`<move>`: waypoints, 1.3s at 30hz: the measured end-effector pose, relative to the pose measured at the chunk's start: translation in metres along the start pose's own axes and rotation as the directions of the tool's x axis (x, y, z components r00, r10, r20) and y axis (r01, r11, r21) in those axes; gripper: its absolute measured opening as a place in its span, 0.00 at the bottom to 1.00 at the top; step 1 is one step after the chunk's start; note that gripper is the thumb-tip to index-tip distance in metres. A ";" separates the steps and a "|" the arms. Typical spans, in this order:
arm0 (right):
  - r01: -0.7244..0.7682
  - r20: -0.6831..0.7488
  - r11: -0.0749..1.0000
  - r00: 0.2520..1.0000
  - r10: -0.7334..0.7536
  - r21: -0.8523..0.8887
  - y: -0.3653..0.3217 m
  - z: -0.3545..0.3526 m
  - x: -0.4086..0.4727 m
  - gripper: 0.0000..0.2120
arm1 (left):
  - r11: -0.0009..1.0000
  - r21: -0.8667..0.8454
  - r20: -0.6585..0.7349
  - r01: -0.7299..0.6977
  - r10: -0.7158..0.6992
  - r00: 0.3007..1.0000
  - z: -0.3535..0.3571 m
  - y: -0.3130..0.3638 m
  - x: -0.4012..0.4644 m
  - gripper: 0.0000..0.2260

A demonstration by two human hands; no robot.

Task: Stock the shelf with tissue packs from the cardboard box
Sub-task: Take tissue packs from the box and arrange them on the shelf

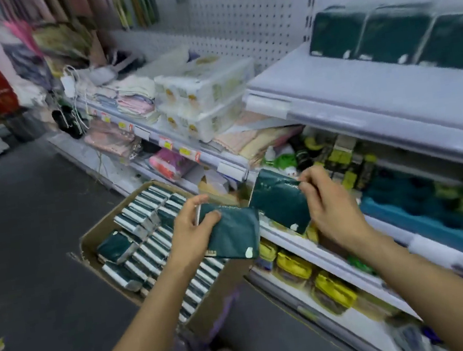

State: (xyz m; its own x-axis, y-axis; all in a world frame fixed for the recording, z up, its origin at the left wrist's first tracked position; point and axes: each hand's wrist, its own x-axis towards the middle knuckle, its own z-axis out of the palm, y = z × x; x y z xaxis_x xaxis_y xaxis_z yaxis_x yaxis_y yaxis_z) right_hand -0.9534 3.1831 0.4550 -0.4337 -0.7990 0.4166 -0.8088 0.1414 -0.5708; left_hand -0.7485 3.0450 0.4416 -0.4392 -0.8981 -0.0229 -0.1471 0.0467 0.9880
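At frame centre, the left hand (192,224) grips one dark green tissue pack (233,237) and the right hand (330,204) pinches another pack (278,200), above the cardboard box (92,236) at lower left.

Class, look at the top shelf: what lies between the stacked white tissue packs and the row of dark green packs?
In the head view, only bare shelf surface lies between the white tissue packs and the green packs.

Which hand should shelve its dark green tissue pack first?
Right, probably. The right hand pinches its dark green tissue pack nearer the white metal shelf; the left hand grips its pack over the cardboard box.
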 end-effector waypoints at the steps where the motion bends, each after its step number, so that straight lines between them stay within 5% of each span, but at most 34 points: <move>1: 0.005 -0.035 1.000 0.999 -0.006 -0.009 0.001 -0.023 -0.009 0.03 | 1.000 -0.017 0.018 -0.026 0.027 0.999 0.013 0.014 -0.007 0.10; 10: -0.062 -0.299 0.994 0.954 0.033 -0.087 0.011 -0.192 -0.048 0.04 | 0.967 -0.114 0.214 -0.229 0.249 0.945 0.130 0.130 -0.041 0.09; 17: -0.216 -0.573 0.962 0.816 0.083 -0.169 0.055 -0.309 -0.051 0.02 | 0.932 -0.249 0.351 -0.263 0.339 0.873 0.230 0.202 -0.035 0.09; 23: -0.390 -0.570 0.837 0.813 0.118 -0.384 0.107 -0.366 -0.048 0.04 | 0.914 -0.291 0.433 -0.284 0.391 0.812 0.304 0.239 -0.004 0.09; 28: -0.455 -0.321 0.641 0.891 0.322 -0.619 0.140 -0.368 -0.042 0.23 | 0.924 -0.290 0.497 -0.250 0.369 0.785 0.355 0.247 0.027 0.08; 35: -0.470 -0.383 0.655 0.879 0.285 -0.591 0.172 -0.385 -0.035 0.24 | 0.951 -0.225 0.612 -0.212 0.307 0.729 0.407 0.250 0.053 0.08; 39: -0.489 -0.411 0.623 0.868 0.278 -0.611 0.199 -0.397 -0.025 0.23 | 0.976 -0.170 0.737 -0.139 0.220 0.639 0.428 0.252 0.055 0.10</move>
State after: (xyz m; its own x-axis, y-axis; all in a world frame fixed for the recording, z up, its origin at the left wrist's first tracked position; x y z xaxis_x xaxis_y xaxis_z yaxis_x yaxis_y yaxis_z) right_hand -1.2614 3.4631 0.6126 -0.7649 -0.4139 0.4935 -0.5341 0.8359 -0.1267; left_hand -1.1897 3.1942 0.6243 -0.9662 -0.2418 0.0898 0.0681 0.0967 0.9930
